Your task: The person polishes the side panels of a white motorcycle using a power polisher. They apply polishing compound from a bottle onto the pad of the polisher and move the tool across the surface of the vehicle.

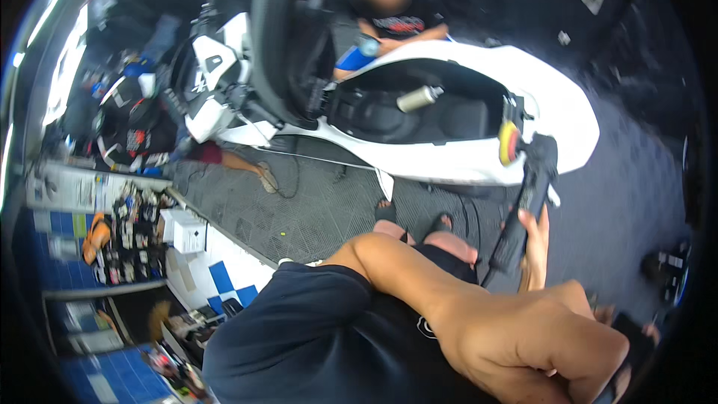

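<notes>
My right hand (537, 238) grips the black body of a power polisher (524, 207) on the right. Its yellow and red foam pad (509, 143) overlaps the white side panel of a motor scooter (437, 164); whether they touch I cannot tell. My left forearm crosses in front of me, and my left hand (552, 342) is bent close to the camera, its fingertips hidden. The scooter's seat (275, 39) is raised. Inside the open underseat compartment (367, 115) lies a pale bottle (416, 99).
Across the scooter another person (404, 22) leans in, with a blue item at the forearm. Another person's leg (241, 163) shows at left. Black cables (474, 219) run over the dark floor (314, 202) near my sandalled feet. Crowded shelves (134, 235) and white boxes (189, 234) stand left.
</notes>
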`<state>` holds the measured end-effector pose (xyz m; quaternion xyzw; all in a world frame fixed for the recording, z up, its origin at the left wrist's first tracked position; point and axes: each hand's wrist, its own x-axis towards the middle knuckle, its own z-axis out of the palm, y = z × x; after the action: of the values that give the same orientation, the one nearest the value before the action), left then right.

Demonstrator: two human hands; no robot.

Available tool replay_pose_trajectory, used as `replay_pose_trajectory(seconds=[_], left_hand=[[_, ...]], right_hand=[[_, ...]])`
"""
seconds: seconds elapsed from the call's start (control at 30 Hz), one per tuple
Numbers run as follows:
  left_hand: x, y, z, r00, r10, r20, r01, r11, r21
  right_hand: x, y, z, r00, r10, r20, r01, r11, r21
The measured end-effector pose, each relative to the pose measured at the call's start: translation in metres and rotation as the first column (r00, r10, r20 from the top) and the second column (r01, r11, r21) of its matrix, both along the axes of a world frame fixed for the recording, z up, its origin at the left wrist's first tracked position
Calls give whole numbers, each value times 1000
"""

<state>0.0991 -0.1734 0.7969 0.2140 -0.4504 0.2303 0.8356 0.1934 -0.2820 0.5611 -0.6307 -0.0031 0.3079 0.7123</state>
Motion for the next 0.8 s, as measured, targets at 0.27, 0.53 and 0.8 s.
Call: replay_pose_trajectory(seconds=[0.27,0.53,0.8], left_hand=[[-34,20,-12,997,68,33,-74,955,286],[-73,91,-91,962,-36,-270,224,671,707],[-90,129,-160,710,557,-431,170,459,872]], right_hand=[[-43,-25,1,983,-34,178,49,995,-85],[-78,-39,12,936,-195,294,159,977,144],[-125,25,44,815,-420,399,301,895,328]])
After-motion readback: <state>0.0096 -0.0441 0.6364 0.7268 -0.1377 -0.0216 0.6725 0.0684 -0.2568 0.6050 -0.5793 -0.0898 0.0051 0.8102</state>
